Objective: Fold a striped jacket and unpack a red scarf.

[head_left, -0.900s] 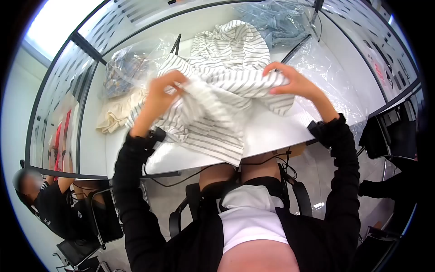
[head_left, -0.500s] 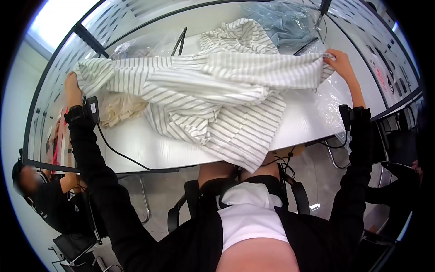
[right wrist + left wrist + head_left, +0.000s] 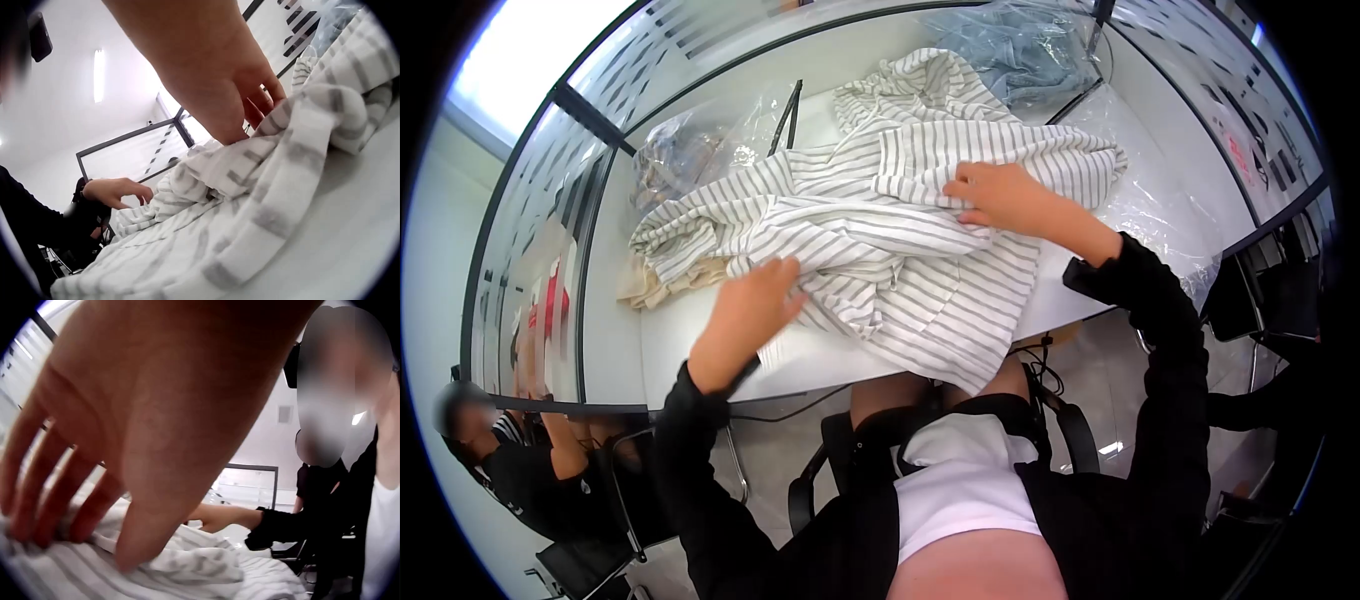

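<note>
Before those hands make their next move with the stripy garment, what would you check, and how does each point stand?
1. Striped garment spread out towards both sides: ok.
2. Fabric smooth: not ok, the middle is bunched in folds.
3. Garment wholly on the table: not ok, its near end hangs over the edge.
4. Clear of the cream cloth: not ok, one side overlaps it.
5. Left hand at the fabric: ok.
6. Right hand pinching fabric: cannot tell.

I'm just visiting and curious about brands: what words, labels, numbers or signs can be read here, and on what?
None can be read.
Red marks beyond the right-hand panel: too blurred.
Small white mark on the seated person's black top: too small.
Striped garment: no lettering visible.
</note>
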Motion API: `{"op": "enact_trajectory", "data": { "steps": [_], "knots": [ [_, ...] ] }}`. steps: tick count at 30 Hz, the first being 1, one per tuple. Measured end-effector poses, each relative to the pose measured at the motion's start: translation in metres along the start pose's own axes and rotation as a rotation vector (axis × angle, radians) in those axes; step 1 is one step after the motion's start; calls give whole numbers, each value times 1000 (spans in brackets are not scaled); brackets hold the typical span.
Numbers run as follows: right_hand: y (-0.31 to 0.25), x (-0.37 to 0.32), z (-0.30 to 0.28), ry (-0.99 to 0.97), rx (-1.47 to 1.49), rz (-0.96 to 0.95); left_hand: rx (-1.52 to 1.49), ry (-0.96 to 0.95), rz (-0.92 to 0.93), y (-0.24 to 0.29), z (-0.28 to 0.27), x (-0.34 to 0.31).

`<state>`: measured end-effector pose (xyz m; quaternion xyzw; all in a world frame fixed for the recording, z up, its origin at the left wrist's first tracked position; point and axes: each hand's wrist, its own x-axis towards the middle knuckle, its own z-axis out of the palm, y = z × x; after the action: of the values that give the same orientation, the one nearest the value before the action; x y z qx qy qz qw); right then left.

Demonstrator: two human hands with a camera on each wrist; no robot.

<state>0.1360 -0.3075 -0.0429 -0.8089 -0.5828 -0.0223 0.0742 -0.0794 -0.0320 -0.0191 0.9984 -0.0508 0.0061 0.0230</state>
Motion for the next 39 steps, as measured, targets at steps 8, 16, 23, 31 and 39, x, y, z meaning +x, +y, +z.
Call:
{"op": "enact_trajectory", "data": {
  "steps": [8, 16, 23, 31, 39],
  "knots": [
    [33, -11, -36, 120, 332, 212, 35, -53, -31, -16, 12, -17],
    [191, -204, -114, 481, -719, 1292, -56, -8, -35, -27, 31, -16],
    [46, -166, -81, 291, -410, 895, -40, 52, -39, -20, 26, -7],
    [-105, -92, -5, 48, 193, 49, -136, 236, 3, 5, 8, -21],
    [-121, -100, 28, 201, -102, -66, -290, 110, 160, 49, -15, -58]
  ]
}}
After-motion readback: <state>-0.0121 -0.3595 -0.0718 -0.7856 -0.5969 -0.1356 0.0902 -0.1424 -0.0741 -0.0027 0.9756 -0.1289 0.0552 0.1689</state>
